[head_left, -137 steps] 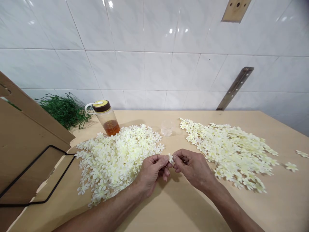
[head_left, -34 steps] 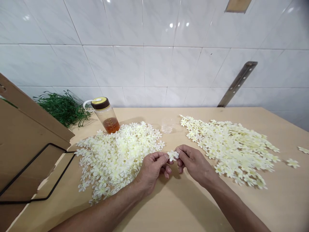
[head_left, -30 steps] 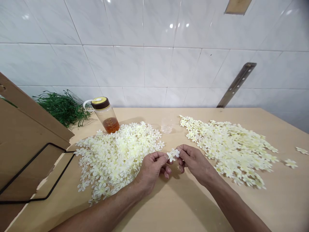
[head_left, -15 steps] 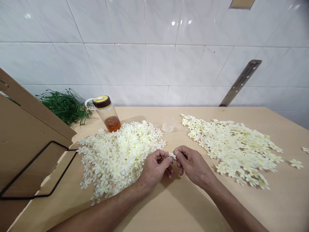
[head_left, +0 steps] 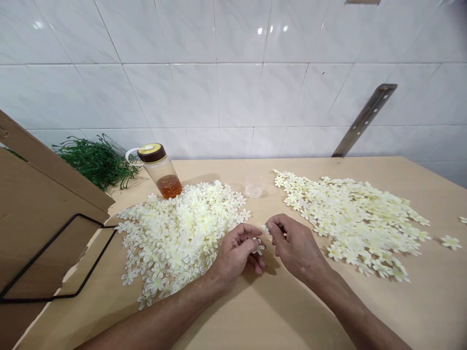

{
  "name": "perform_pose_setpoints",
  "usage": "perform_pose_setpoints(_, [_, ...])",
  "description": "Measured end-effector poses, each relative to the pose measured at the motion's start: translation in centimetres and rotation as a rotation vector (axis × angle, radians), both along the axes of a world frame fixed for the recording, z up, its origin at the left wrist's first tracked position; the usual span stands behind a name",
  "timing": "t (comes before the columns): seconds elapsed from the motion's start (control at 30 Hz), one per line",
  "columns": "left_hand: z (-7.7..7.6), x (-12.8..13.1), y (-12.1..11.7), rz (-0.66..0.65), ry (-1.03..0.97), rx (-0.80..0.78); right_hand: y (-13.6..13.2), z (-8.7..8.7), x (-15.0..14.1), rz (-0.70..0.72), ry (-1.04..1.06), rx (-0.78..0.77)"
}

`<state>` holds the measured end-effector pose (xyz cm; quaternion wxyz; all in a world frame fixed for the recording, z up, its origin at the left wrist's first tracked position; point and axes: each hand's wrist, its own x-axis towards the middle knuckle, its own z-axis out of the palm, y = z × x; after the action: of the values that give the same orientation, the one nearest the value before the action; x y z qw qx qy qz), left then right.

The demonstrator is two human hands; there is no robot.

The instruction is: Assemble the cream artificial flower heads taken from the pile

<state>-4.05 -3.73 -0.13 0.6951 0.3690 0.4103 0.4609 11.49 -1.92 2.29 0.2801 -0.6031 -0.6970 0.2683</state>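
My left hand [head_left: 235,253] is curled with a small cream fabric flower [head_left: 259,247] held in its fingers, just right of the big left heap of cream flowers [head_left: 182,228]. Close beside it, my right hand [head_left: 294,245] pinches another thin cream flower piece [head_left: 265,227] between thumb and forefinger. The two hands sit a little apart over the bare wood in front of me. A wider, flatter spread of cream flowers [head_left: 350,214] lies to the right of my right hand.
A bottle with amber liquid and a brown-yellow lid [head_left: 160,170] stands behind the left heap. A small clear cup [head_left: 253,185] sits between the heaps. Green plastic stems [head_left: 97,163] lie at back left. A cardboard box [head_left: 40,214] with black strap fills the left. Stray flowers [head_left: 450,241] dot the far right.
The hands, which held one flower together between their fingertips, have drawn slightly apart. The left hand has dropped lower with one piece while the right keeps another.
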Motion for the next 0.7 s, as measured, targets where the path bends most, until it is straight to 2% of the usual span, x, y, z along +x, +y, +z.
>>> perform_pose_setpoints(0.13, [0.22,-0.08,0.02,-0.009,0.0,-0.015,-0.23,-0.1,-0.43,0.023,-0.057,0.056])
perform_pose_setpoints(0.43, [-0.16,-0.15,0.15,0.038,0.175,0.032,-0.5,-0.08,-0.76,0.039,-0.064,0.029])
perform_pose_setpoints(0.7, [0.14,0.07,0.05,0.047,0.148,0.021,-0.38,-0.15,-0.78,0.026,-0.09,0.058])
